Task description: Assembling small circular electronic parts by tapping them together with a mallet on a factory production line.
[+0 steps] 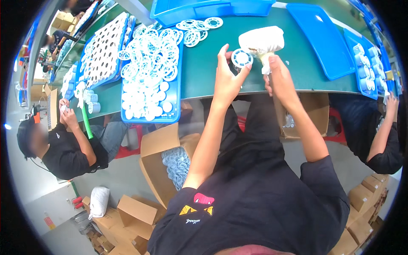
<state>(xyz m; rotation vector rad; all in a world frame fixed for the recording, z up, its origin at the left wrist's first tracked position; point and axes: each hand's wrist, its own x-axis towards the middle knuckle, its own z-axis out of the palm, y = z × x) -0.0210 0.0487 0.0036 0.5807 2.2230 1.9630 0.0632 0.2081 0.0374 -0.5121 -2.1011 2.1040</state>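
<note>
Above the green table (204, 55), my left hand (228, 80) pinches a small round white part with slot-like openings around its face (242, 58); the thumb and fingers grip its edge. My right hand (282, 80) is closed round the handle of a mallet whose head is wrapped in white cloth (262, 39). The wrapped head lies at or just over the table, right of the round part and apart from my left hand. Left of my hands, a blue tray (179, 95) bears a heap of white slotted rings (157, 53) and many small white round caps (146, 101).
Loose rings (199, 27) lie beyond the tray. A blue bin (212, 9) and a flat blue lid or tray (319, 40) sit at the back. Cardboard boxes (159, 146) with clear parts stand below the table edge. Co-workers (70, 146) sit on both sides.
</note>
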